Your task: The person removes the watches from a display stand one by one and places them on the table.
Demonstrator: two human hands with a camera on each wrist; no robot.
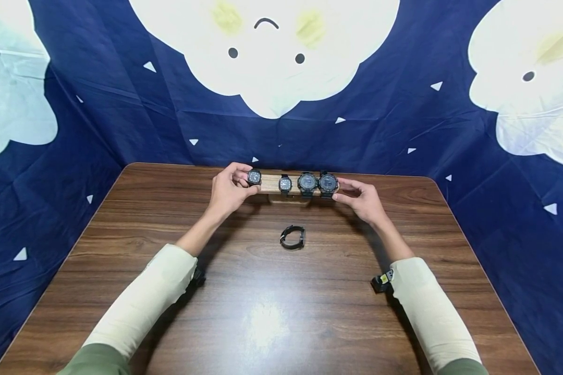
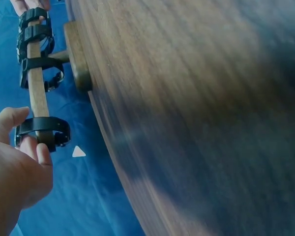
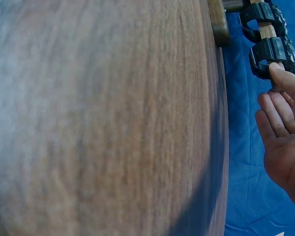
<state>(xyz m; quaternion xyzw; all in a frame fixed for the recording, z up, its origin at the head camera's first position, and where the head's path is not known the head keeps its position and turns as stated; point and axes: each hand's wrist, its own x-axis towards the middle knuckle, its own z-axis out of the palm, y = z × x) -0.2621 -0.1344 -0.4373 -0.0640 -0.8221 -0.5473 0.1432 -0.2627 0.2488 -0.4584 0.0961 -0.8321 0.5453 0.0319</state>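
Observation:
A wooden watch stand [image 1: 271, 184] with a T-shaped bar is at the far side of the table. My left hand [image 1: 230, 188] grips a square-faced black watch [image 1: 254, 176] looped round the bar's left end. In the left wrist view its thumb and fingers lie on either side of that watch [image 2: 44, 124]. At the bar's other end, my right hand [image 1: 363, 200] pinches the tip, thumb against the end beside a round black watch [image 1: 328, 183]. Next to that watch hang another round one [image 1: 307, 182] and a smaller square one [image 1: 285, 184].
One more black watch [image 1: 293, 237] lies on its side on the brown wooden table [image 1: 262, 281], in front of the stand. Behind the table's far edge hangs a dark blue cloth [image 1: 136, 120] with white cloud faces.

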